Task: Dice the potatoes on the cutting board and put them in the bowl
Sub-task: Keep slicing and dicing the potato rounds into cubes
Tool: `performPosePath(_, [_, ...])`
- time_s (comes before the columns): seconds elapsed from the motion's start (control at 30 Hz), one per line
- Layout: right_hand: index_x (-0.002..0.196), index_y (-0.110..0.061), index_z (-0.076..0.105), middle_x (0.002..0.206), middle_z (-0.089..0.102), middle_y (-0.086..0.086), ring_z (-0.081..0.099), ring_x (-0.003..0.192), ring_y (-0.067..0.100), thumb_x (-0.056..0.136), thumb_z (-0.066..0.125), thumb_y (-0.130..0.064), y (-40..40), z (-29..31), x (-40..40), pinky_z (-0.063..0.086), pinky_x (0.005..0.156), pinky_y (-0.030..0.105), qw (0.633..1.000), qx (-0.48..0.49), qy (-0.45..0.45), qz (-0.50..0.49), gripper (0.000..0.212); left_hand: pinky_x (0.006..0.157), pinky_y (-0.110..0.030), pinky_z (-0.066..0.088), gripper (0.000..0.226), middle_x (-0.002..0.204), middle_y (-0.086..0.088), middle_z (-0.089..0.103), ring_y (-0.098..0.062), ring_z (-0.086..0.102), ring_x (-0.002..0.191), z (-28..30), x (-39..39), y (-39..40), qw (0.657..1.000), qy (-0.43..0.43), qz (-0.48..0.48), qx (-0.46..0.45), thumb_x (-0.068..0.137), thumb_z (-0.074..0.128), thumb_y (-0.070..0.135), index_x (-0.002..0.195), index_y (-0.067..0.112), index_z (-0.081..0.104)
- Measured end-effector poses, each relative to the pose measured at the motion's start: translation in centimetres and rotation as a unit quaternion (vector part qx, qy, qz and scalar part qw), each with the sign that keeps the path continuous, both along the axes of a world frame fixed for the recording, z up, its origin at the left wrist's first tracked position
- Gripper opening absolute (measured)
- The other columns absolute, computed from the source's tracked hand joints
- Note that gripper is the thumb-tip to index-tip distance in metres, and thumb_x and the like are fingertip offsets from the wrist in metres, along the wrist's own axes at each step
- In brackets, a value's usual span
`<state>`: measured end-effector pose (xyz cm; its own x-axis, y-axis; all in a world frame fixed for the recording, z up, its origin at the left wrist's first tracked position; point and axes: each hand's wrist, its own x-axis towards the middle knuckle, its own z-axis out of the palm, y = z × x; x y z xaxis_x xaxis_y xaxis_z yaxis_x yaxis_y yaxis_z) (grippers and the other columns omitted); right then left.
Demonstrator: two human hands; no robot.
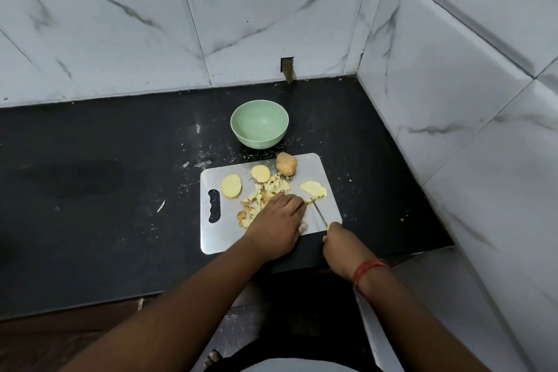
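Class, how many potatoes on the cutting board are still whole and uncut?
1. The whole potato sits at the far edge of the cutting board, near the bowl. The left hand may hide other pieces.

Left hand (276, 220) rests on diced potato (265, 195), right hand (339, 243) apparently grips the knife (320, 214) on the cutting board (314, 166).

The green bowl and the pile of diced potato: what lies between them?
In the head view, between the green bowl and the diced potato lie bare black counter, the cutting board edge and a round potato slice.
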<state>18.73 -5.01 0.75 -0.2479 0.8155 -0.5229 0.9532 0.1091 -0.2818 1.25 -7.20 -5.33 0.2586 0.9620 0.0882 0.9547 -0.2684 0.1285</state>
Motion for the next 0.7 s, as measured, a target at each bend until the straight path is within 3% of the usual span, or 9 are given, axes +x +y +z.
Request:
performPosePath(0.13, [0.111,-0.007,0.044,0.075,0.046,0.005,0.043,0.061,0.014,0.099,0.043,-0.012,0.3,-0.4,-0.6,0.027,0.047,0.024,1.0,-0.006,-0.028,0.005,0.013,0.126,-0.044,0.017,0.054,0.144,-0.008,0.049,-0.028,0.04,0.138,0.0,0.2,-0.2,1.0,-0.006,0.01,0.002,0.105,0.041,0.039,0.147,0.006,0.049])
performPosePath(0.2, [0.113,-0.006,0.045,0.094,0.056,0.013,0.055,0.079,0.025,0.099,0.04,-0.012,0.4,-0.3,-0.5,0.031,0.051,0.025,1.0,-0.022,-0.008,0.011,0.016,0.126,-0.044,0.015,0.055,0.146,-0.008,0.048,-0.028,0.038,0.14,0.1,0.3,-0.3,1.0,-0.011,0.017,-0.001,0.106,0.039,0.04,0.149,0.006,0.047])
performPosePath(0.3, [0.12,-0.001,0.05,0.116,0.059,0.019,0.059,0.107,0.035,0.097,0.042,-0.01,0.0,-0.3,0.5,0.042,0.073,0.03,0.999,-0.044,0.001,0.018,0.025,0.127,-0.043,0.01,0.057,0.151,-0.007,0.043,-0.027,0.032,0.144,0.4,0.4,-0.4,1.0,-0.012,0.023,-0.016,0.107,0.035,0.041,0.153,0.007,0.041])
performPosePath(0.5, [0.112,-0.004,0.048,0.106,0.062,0.015,0.058,0.086,0.025,0.099,0.043,-0.013,0.5,1.1,0.2,0.04,0.07,0.03,1.0,-0.026,0.0,-0.003,0.017,0.127,-0.043,0.005,0.057,0.155,-0.005,0.038,-0.025,0.026,0.147,0.5,0.3,-0.5,0.999,-0.016,0.026,-0.027,0.108,0.032,0.041,0.156,0.009,0.036])
performPosePath(0.67, [0.127,-0.002,0.044,0.11,0.059,0.016,0.053,0.092,0.025,0.099,0.041,-0.011,0.9,1.2,-1.7,0.039,0.06,0.028,0.998,-0.048,-0.049,0.005,0.03,0.126,-0.044,0.002,0.058,0.157,-0.004,0.036,-0.025,0.024,0.149,0.8,0.4,-0.5,0.999,-0.011,0.032,-0.041,0.109,0.032,0.041,0.157,0.01,0.035])
performPosePath(0.7, [0.129,-0.001,0.043,0.109,0.058,0.016,0.054,0.097,0.026,0.1,0.041,-0.013,0.8,1.1,-1.8,0.041,0.064,0.028,0.997,-0.055,-0.057,0.008,0.031,0.126,-0.044,0.002,0.058,0.157,-0.005,0.036,-0.025,0.024,0.149,0.9,0.5,-0.6,0.998,-0.011,0.034,-0.043,0.109,0.032,0.041,0.157,0.01,0.035])
